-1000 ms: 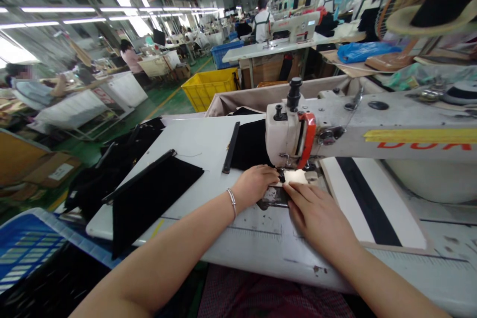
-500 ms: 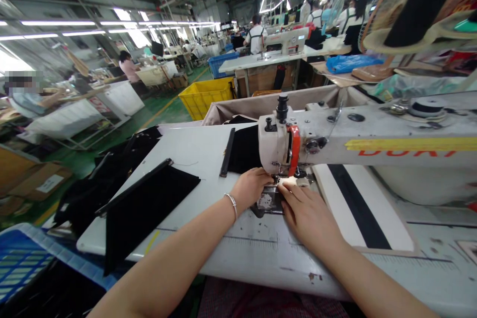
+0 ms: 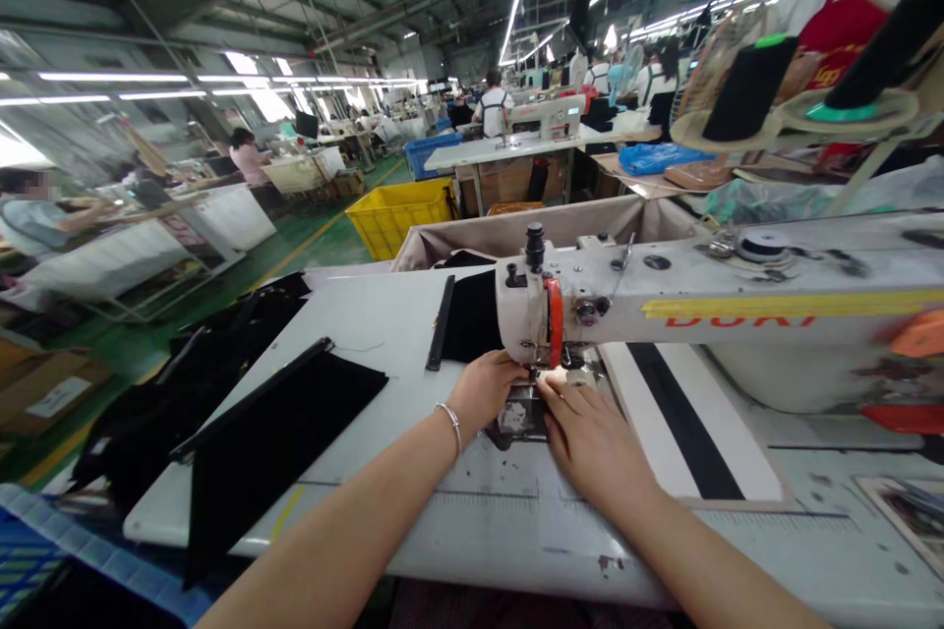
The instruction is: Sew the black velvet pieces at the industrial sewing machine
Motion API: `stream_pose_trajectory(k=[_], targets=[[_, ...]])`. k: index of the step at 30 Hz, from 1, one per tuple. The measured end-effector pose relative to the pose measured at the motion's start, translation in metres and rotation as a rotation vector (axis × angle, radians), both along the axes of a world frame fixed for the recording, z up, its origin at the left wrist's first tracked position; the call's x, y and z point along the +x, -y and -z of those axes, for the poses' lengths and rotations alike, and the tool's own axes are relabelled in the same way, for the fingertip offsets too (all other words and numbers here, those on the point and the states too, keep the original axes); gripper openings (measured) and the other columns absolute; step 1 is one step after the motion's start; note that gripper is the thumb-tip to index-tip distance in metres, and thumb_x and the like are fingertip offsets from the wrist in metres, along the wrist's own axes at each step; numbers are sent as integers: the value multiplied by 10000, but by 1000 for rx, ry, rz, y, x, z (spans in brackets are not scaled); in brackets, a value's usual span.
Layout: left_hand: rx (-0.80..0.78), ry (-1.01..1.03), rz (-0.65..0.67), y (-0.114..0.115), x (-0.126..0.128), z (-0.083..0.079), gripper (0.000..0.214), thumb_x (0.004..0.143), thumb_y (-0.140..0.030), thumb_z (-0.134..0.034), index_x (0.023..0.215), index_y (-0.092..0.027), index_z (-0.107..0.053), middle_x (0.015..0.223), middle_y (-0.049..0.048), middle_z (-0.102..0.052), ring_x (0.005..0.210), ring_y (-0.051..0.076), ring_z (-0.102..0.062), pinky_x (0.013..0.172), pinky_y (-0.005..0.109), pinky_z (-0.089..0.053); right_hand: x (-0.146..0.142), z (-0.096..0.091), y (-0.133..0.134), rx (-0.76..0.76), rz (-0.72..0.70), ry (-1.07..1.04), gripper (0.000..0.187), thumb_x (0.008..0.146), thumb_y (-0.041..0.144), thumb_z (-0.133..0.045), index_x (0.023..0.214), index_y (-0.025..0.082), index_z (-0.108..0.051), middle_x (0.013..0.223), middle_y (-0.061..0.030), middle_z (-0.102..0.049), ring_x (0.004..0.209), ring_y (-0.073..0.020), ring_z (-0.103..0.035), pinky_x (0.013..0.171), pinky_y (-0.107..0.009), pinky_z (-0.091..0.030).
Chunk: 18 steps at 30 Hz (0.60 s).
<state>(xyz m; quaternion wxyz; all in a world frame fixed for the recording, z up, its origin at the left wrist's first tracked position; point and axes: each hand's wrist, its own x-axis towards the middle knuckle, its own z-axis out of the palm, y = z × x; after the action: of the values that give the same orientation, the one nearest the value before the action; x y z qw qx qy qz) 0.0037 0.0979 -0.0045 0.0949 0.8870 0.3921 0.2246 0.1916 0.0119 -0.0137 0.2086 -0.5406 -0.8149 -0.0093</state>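
Notably, both hands lie close to the needle area [image 3: 552, 376] of the industrial sewing machine [image 3: 525, 310], taken here as the clock's centre. The left hand [image 3: 487, 391], at 9 o'clock, has its fingers bent and bunched; the right hand [image 3: 594, 432], between 4 and 5, has its fingers extended side by side. What either grips, if anything, cannot be told, since the fingers hide the contact. A black fabric panel [image 3: 472, 319] with a dark edge strip [image 3: 441, 324] lies at 10 o'clock, partly behind the machine; a second black panel [image 3: 287, 432] lies between 8 and 9 on the counter [image 3: 398, 300], overhanging its edge. Principal hazard: fingertips caught by the needle, should the machine run while they crowd it. Lesser hazards: the first panel skewing if the left hand nudges it; the overhanging one sliding off if the left forearm [image 3: 346, 531] brushes it
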Motion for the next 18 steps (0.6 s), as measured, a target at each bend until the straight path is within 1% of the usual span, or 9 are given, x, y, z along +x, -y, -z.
stream_pose_trajectory(k=[6,9,12,15,16,18], targets=[[-18,47,59,1,-2,5,248,846,-45,-532,929,-203,-704,1028,30,-680,997,179,-613,943,322,-497,0,2,1,-5,-16,-16,394,939,198,-398,1316,169,-509,1245,-85,-566,1134,-253,-486,986,-438,-388],[-31,77,23,0,-1,7,250,849,-50,-530,926,-206,-710,1031,31,-676,980,178,-617,919,320,-507,-2,3,1,-1,-14,-21,410,937,197,-398,1336,161,-489,1258,-98,-559,1155,-261,-481,993,-448,-388],[-42,100,-16,2,0,6,243,856,-66,-525,933,-205,-709,1030,32,-669,973,179,-613,905,318,-510,0,-1,4,-3,-22,-24,409,924,198,-426,1326,165,-499,1266,-93,-561,1157,-246,-494,1002,-425,-401],[-42,109,-21,7,-2,4,204,862,-154,-578,1028,-207,-684,1088,38,-646,1022,192,-588,948,334,-490,19,-7,10,3,-21,-29,381,917,228,-448,1287,187,-532,1270,-74,-566,1162,-225,-505,1025,-400,-399],[-36,104,-14,7,-4,2,205,861,-194,-602,1050,-212,-677,1113,39,-635,1048,200,-573,968,343,-476,29,-8,13,15,5,-24,382,919,252,-446,1287,197,-532,1283,-74,-559,1175,-230,-502,1038,-414,-389],[-13,70,-19,5,-6,-1,185,860,-261,-627,1032,-232,-686,1123,38,-624,1080,222,-543,996,374,-450,54,-9,20,47,118,12,423,916,329,-447,1312,196,-513,1332,-106,-519,1210,-273,-482,1043,-476,-372]])
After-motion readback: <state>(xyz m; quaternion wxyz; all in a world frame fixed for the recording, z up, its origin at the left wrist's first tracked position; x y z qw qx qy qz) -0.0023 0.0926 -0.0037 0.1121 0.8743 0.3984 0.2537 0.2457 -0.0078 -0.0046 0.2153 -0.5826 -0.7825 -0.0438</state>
